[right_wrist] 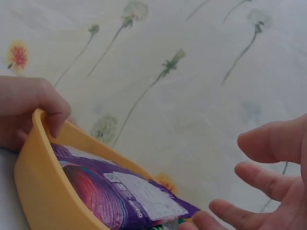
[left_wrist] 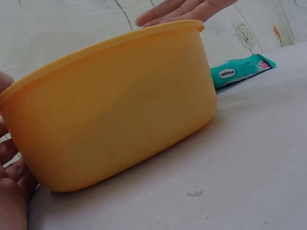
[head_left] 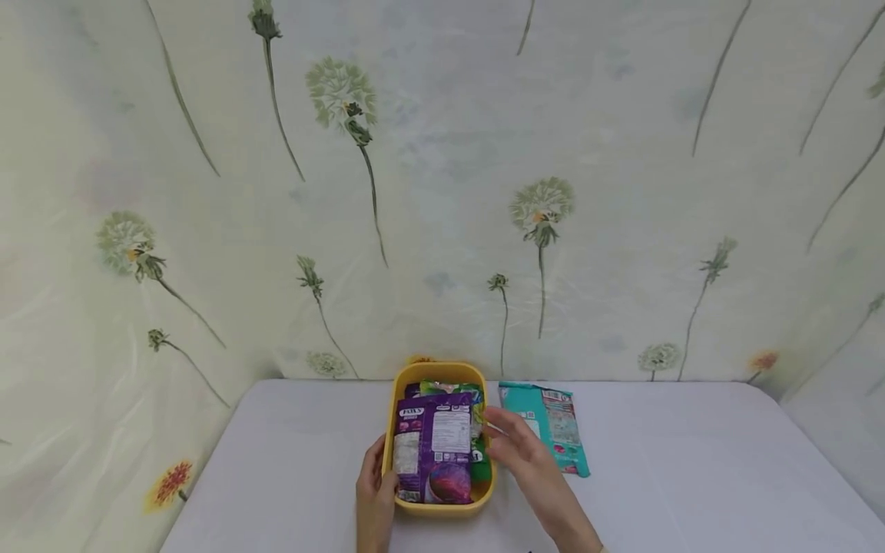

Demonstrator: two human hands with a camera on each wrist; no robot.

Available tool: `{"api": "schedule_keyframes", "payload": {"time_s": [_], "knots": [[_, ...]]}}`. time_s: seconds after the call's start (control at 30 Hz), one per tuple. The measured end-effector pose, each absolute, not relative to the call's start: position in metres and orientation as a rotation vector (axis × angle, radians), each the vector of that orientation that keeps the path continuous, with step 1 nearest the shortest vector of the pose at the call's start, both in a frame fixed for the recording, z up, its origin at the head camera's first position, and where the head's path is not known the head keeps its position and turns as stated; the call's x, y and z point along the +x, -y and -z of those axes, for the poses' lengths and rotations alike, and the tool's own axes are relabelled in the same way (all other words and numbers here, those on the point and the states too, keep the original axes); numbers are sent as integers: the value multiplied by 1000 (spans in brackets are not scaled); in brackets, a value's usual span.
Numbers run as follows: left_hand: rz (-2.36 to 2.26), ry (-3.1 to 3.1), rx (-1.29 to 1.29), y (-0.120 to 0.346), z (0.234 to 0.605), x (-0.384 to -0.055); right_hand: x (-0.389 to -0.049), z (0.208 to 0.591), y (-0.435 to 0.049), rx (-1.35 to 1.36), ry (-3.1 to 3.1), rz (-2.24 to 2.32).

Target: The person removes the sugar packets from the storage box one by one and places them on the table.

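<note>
A yellow plastic tub (head_left: 445,508) stands on the white table, with several snack packets inside. My left hand (head_left: 376,491) grips its near left rim, thumb over the edge and fingers against the outer wall, as the right wrist view also shows. On top in the tub lies a purple packet (head_left: 452,430) with a white label, partly covering a green packet (head_left: 480,468). My right hand (head_left: 532,465) is beside the tub's right rim, fingers spread and nothing held. Right of the tub lies a teal packet (head_left: 560,422), partly behind that hand; its end reads "SAVORIA" in the left wrist view.
The white-covered table (head_left: 677,476) runs back to a pale curtain (head_left: 442,192) printed with dandelions. This cloth also hangs along both sides of the table. A small dark mark (left_wrist: 194,194) shows on the table cover near the tub.
</note>
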State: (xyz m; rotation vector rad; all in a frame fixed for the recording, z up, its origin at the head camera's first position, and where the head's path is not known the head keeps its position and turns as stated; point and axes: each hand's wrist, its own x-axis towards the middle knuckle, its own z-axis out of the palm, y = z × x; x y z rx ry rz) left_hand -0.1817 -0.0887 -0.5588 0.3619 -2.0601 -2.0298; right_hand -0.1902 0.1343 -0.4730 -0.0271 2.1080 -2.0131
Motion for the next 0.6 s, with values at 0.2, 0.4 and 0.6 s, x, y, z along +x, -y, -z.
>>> {"api": "schedule_keyframes", "payload": {"time_s": [0.2,0.4,0.6], "knots": [[2032,2055,353,89,557,-183,-189,470,-124,-55,-2064,2011],[2029,2060,360,89,557,-183,-187,469,-115,-55,-2018,2008],[2016,2089,380,88,557,-182,-185,471,-111,-38,-2030,1980]]}}
